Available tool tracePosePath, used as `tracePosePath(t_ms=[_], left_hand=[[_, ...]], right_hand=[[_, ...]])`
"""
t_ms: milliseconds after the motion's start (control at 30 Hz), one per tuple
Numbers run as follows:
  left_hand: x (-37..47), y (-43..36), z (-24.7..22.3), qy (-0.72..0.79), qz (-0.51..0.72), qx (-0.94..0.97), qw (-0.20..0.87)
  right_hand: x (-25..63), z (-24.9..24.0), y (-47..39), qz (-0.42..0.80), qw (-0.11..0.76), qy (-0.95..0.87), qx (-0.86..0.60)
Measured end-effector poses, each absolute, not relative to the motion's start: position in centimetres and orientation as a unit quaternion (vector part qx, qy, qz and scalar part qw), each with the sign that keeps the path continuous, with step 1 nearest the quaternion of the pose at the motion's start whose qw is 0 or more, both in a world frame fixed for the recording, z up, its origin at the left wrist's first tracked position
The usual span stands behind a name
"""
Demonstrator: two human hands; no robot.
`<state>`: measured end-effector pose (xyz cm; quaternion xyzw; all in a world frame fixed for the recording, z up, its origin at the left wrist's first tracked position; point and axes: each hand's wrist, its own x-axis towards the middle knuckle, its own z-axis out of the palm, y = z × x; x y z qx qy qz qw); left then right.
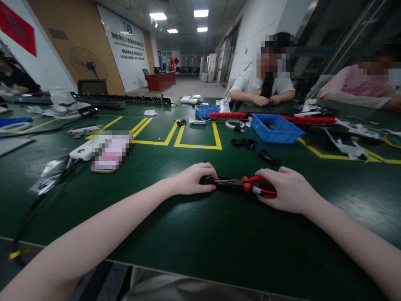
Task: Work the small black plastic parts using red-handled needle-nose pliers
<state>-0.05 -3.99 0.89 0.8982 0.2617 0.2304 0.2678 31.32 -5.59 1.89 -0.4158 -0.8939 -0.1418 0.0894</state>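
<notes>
My left hand (199, 179) is closed around a small black part (207, 180) just above the green table (200, 234). From the right, my right hand (282, 188) grips long-nose pliers (250, 184) with red and black handles. The metal jaws of the pliers point left and meet the black part at my left fingertips. Whether the jaws are clamped on it is too small to tell. Two black bundles, one (244, 143) further back and another (269, 157) nearer, lie beyond the pliers.
A blue bin (275, 129) and a smaller one (206, 111) stand at the back. A phone (111, 154), a white device (84, 149) and a black cable (29, 213) lie left. Two people sit across on the right; another is at far left.
</notes>
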Motion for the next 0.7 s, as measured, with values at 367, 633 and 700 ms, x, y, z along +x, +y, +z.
tracePosePath(t_ms=[367,633,700], left_hand=[[-0.06,-3.93,0.87,0.267,0.224,0.897,0.272],[-0.09,-3.86,0.8,0.269,0.223,0.896,0.273],[-0.09,-3.83,0.77,0.271,0.221,0.897,0.272]], right_hand=[[30.84,1.89,-5.84,-0.14,0.109,-0.892,-0.416],[30.7,1.85,-5.74,-0.125,0.11,-0.894,-0.417],[30.59,1.84,-5.76,-0.122,0.107,-0.894,-0.418]])
